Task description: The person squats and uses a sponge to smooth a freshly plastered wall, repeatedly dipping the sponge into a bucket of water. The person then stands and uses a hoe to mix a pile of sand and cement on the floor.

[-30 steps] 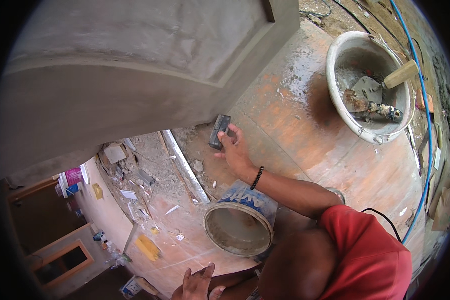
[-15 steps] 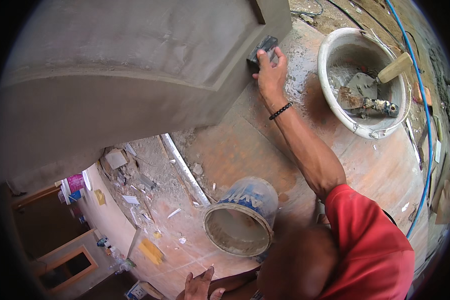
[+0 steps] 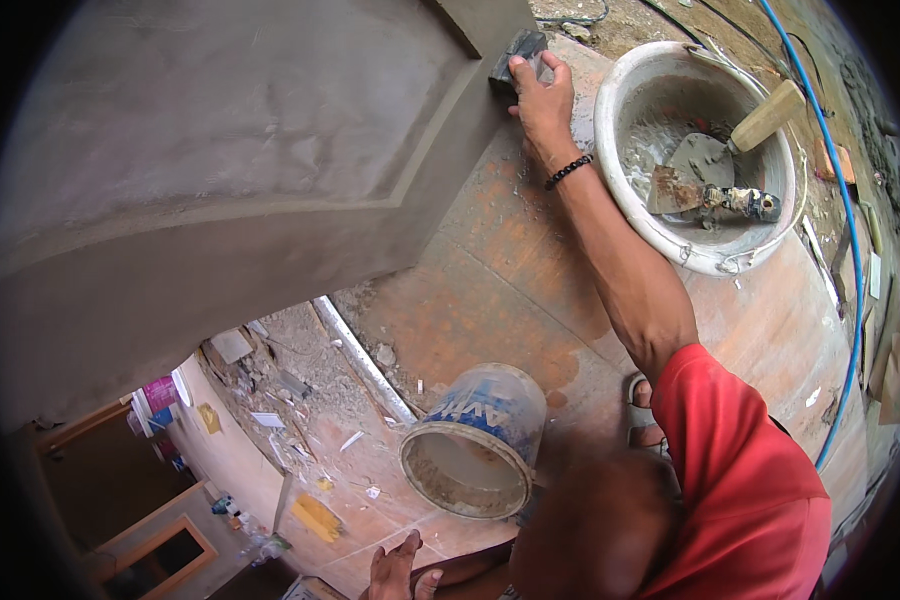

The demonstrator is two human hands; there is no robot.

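My right hand (image 3: 542, 105), with a black beaded bracelet, grips a dark rectangular block (image 3: 520, 52) against the outer edge of a grey plastered wall panel (image 3: 220, 130), at the top centre. My left hand (image 3: 395, 570) is low in the picture, fingers apart, with nothing visible in it. Just right of my raised arm stands a white-rimmed basin (image 3: 608, 130) holding wet grey mortar, a trowel with a wooden handle (image 3: 765, 118) and a stained scraper (image 3: 670, 192). A plastic bucket (image 3: 500, 395) with a blue label and dirty rim sits below the wall.
Rubble (image 3: 285, 370) and a long metal strip (image 3: 360, 355) lie beside the wall on tiled flooring (image 3: 490, 250). A blue hose (image 3: 848, 230) runs down the right side. Small containers (image 3: 160, 400) and doorways are at lower left. A sandalled foot (image 3: 642, 400) shows by my arm.
My right hand has carried the block from low by the wall's foot up to the upper part of its edge. My left hand remains low, shifting only slightly.
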